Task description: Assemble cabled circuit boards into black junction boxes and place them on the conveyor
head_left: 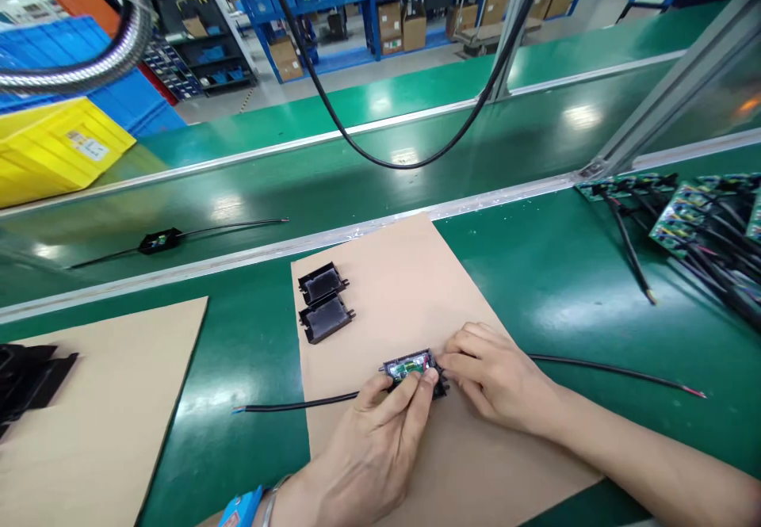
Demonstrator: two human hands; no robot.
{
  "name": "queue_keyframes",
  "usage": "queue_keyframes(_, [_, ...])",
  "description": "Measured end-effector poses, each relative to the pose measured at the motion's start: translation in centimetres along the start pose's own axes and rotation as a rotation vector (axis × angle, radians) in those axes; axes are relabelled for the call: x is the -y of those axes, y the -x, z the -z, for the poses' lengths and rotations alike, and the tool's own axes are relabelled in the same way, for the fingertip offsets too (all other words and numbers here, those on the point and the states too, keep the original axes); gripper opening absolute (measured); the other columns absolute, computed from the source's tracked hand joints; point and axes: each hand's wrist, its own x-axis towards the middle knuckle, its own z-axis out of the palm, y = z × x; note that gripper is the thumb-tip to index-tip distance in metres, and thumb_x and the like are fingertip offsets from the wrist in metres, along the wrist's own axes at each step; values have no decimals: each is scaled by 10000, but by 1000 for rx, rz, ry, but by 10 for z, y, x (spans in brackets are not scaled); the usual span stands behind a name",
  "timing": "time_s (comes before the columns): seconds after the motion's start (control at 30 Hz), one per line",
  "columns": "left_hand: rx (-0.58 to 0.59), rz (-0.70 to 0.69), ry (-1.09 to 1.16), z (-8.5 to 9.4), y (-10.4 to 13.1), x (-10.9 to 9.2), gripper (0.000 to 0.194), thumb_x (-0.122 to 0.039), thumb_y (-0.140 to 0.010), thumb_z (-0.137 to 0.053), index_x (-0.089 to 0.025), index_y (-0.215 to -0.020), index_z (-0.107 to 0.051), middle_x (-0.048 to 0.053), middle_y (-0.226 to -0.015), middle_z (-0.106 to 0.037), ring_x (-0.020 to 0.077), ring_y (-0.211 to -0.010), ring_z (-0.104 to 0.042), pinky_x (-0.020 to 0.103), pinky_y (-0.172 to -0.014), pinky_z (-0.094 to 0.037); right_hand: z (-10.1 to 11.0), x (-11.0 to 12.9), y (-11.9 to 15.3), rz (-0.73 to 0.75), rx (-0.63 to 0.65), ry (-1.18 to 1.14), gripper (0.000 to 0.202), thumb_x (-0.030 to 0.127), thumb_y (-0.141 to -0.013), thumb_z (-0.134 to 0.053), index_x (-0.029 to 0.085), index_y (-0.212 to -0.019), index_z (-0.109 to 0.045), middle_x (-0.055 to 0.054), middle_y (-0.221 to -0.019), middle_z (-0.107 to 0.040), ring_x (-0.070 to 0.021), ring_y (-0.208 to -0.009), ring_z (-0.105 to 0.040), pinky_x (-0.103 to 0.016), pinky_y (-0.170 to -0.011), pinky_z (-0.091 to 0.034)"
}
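A small black plastic case with a green circuit board [405, 366] inside lies on a cardboard sheet [380, 273]. My left hand [386, 440] grips its near side, thumb and fingers closed around it. At the case's right end, my right hand [496, 372] pinches where the black cable [612, 366] meets it; the fingers hide the exact spot. That cable runs right to bare reddish wire ends. Another black cable [297, 404] leaves the left side, its tip showing blue wire. Two black case shells [326, 318] sit side by side farther up the cardboard.
Circuit boards with black cables [683, 210] are piled at the right. A second cardboard sheet [107, 400] at the left carries black parts [29, 384]. Beyond the metal rail, a wired case [159, 241] lies on the green surface. A yellow bin [59, 147] stands upper left; a black cable [404, 166] hangs overhead.
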Motion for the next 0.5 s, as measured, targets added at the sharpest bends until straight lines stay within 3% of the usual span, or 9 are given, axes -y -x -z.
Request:
queue_keyframes(0.1, [-57,63,117,8,3,7,585,-50,-831,-400,-2,-1413,-366,176,-1356,-551,247,-1283,-434,402,-1053,-281,6,-3,6,-20,45,47,196,145,-912,-495,183,-1047,-631,-80,-928,-598,-213,-874,-514,-367,-772,-424])
queue_keyframes(0.2, [-105,251,177,15,21,17,540,-116,-864,-471,-57,-1395,-396,163,-1278,-589,267,-1182,-486,415,-979,-353,13,-6,18,-21,41,97,160,142,-923,-481,189,-1008,-608,-83,-931,-601,-220,-879,-535,-377,-773,-434])
queue_keyframes(0.33, [-157,388,86,19,44,28,191,-124,-926,-451,-168,-1014,-614,75,-958,-672,226,-897,-550,366,-787,-400,32,-12,16,67,-124,93,196,92,-938,-417,200,-998,-569,-71,-882,-610,-190,-789,-549,-335,-713,-438])
queue_keyframes(0.4, [-158,440,-1,25,39,46,215,-135,-951,-411,-180,-891,-612,53,-838,-658,208,-808,-542,347,-727,-386,50,-25,-8,136,-176,112,177,113,-941,-440,206,-1000,-580,-68,-885,-625,-188,-795,-563,-324,-710,-445])
queue_keyframes(0.5, [-119,636,-153,43,7,103,237,-232,-970,-408,-187,-924,-635,80,-891,-670,238,-869,-552,370,-757,-389,81,-54,-80,151,-151,198,180,189,-953,-448,187,-945,-628,-89,-906,-646,-219,-864,-585,-352,-752,-469])
